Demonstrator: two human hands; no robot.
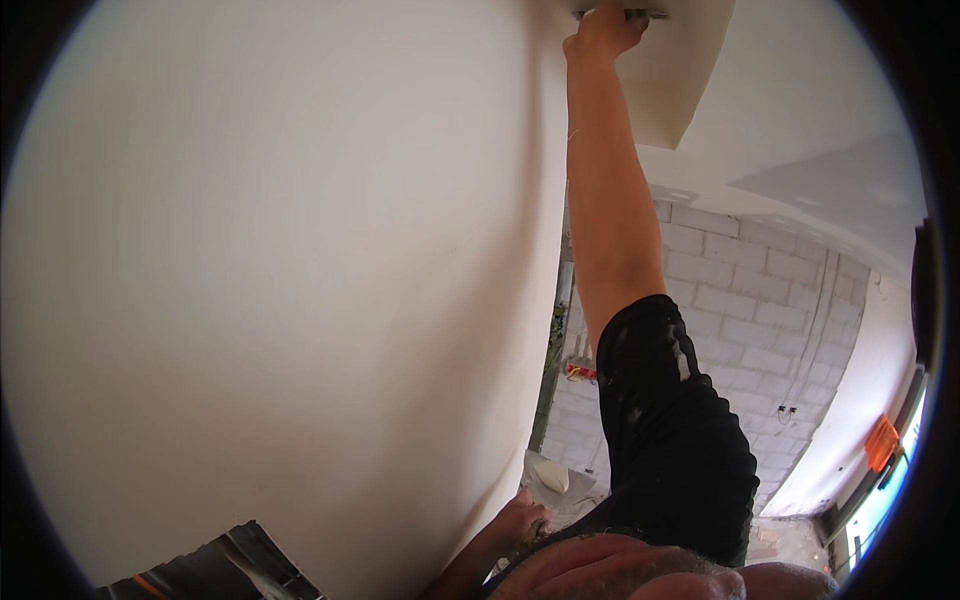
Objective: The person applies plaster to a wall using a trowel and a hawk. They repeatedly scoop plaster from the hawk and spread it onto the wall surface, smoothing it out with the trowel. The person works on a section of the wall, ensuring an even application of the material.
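My right arm, in a black short sleeve, stretches up along a smooth pale wall (300,250). Up by the ceiling edge, my right hand (605,32) is closed round a flat trowel (650,14), whose thin blade shows edge-on. The blade lies close to the pale surface there; contact cannot be made out. Low down beside the wall, my left hand (520,519) has its fingers curled in. What it grips is mostly hidden. Just beyond it, a pale lump (552,476) sits on a light grey flat surface (577,489).
A bare block wall (740,280) with cables stands behind my arm. The ceiling (800,80) has a lowered section with an edge. An orange cloth-like thing (881,443) hangs by a bright window (875,510). A dark panel-like object (225,570) is at the lower left.
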